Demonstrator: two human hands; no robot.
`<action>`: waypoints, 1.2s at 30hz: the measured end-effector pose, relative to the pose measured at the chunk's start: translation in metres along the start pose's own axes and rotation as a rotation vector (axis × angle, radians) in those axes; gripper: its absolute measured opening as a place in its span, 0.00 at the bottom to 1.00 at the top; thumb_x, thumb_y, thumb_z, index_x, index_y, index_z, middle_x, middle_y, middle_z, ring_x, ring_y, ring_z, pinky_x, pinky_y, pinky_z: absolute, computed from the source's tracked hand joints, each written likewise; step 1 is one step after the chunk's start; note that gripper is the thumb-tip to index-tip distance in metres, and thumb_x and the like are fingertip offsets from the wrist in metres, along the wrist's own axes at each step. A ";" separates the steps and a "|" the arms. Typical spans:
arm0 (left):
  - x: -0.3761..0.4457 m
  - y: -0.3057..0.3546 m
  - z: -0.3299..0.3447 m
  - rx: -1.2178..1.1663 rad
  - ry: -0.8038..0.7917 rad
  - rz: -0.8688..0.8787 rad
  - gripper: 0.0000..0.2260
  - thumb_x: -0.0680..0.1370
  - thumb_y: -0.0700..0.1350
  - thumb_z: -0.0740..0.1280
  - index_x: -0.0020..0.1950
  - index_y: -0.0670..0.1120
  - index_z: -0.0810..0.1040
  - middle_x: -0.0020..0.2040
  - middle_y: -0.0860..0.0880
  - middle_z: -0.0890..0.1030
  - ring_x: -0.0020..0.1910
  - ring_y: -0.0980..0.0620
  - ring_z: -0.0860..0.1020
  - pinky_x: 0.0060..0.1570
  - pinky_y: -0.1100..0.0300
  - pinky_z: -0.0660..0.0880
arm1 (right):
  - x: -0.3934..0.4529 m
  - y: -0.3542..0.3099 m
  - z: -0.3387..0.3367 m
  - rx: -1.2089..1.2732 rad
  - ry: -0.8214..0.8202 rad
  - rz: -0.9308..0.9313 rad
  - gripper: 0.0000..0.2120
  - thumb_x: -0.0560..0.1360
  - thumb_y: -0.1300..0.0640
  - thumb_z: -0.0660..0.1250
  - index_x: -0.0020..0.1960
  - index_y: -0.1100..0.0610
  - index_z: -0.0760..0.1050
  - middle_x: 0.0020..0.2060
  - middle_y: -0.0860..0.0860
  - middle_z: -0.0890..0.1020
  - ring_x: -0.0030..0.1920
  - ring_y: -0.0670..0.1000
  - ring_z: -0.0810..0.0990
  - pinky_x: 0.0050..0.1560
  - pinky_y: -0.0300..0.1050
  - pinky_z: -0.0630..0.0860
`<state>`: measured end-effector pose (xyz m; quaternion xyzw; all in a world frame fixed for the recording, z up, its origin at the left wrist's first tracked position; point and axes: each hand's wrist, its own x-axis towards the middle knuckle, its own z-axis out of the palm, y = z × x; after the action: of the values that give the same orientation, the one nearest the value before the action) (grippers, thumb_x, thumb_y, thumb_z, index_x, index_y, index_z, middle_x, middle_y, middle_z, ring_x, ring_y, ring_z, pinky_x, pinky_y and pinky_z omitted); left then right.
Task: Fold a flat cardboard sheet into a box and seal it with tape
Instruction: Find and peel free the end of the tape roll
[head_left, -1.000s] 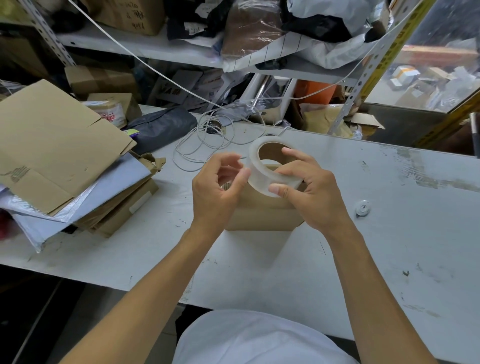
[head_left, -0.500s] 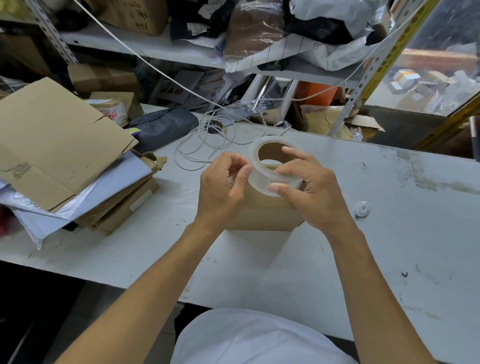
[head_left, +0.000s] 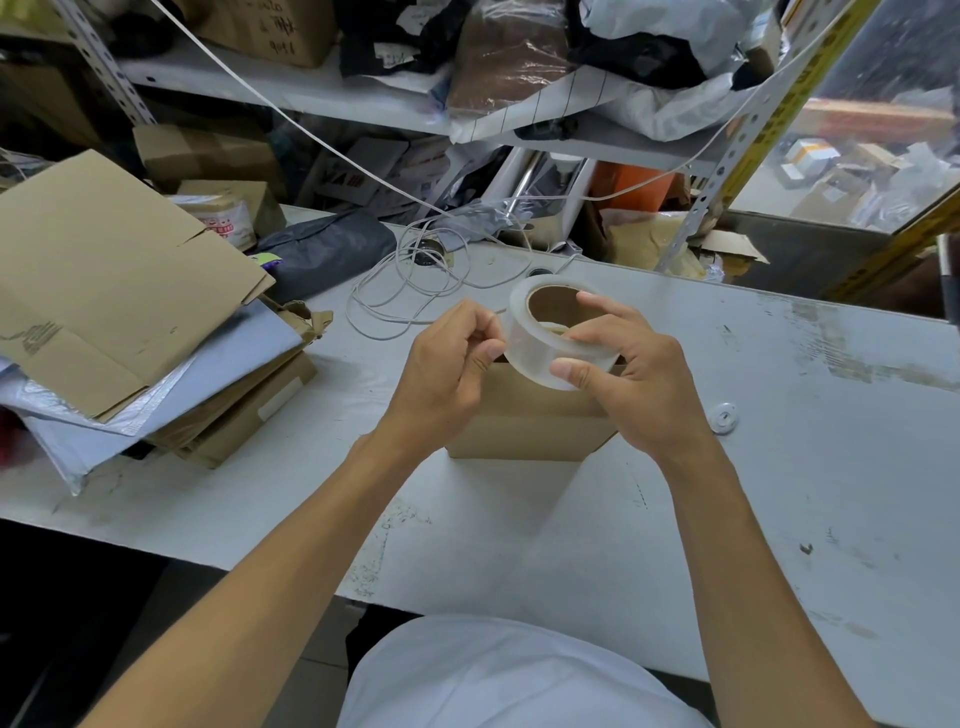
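Observation:
A small brown cardboard box stands folded on the white table, mostly hidden behind my hands. Above it I hold a roll of clear tape with a brown core. My right hand grips the roll, index finger inside the core and thumb on the outer face. My left hand is at the roll's left edge, thumb and fingertips pinched against the tape surface. Whether a loose tape end is lifted I cannot tell.
A stack of flat cardboard sheets and mailer bags lies at the left. A coiled white cable lies behind the box. A small round white disc sits right of my right hand. Cluttered shelves stand behind the table.
My left hand's fingers have closed in from spread to pinched on the roll's left edge. The roll and right hand have barely moved.

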<state>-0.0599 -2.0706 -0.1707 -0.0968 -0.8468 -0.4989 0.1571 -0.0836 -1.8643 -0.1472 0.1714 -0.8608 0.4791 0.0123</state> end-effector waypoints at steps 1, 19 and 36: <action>-0.002 0.001 0.001 -0.037 -0.004 -0.030 0.03 0.79 0.37 0.64 0.47 0.39 0.76 0.43 0.47 0.79 0.43 0.48 0.77 0.45 0.49 0.76 | 0.001 -0.001 -0.001 -0.013 0.004 0.009 0.10 0.72 0.56 0.76 0.52 0.55 0.83 0.60 0.42 0.77 0.68 0.39 0.70 0.60 0.34 0.70; -0.002 0.001 0.007 -0.287 0.125 -0.375 0.07 0.74 0.40 0.74 0.42 0.43 0.77 0.41 0.45 0.82 0.43 0.51 0.80 0.48 0.50 0.78 | 0.003 0.008 0.003 -0.150 -0.041 -0.068 0.29 0.65 0.45 0.80 0.62 0.53 0.78 0.63 0.43 0.77 0.73 0.45 0.63 0.68 0.35 0.61; 0.002 -0.006 0.009 -0.336 0.210 -0.370 0.07 0.76 0.38 0.72 0.43 0.38 0.75 0.50 0.49 0.85 0.53 0.51 0.84 0.57 0.44 0.79 | 0.005 0.019 0.012 -0.140 0.132 -0.123 0.30 0.63 0.48 0.81 0.61 0.55 0.78 0.63 0.44 0.77 0.67 0.47 0.73 0.67 0.42 0.71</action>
<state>-0.0650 -2.0653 -0.1790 0.0872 -0.7345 -0.6600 0.1318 -0.0921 -1.8668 -0.1685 0.1906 -0.8773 0.4263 0.1104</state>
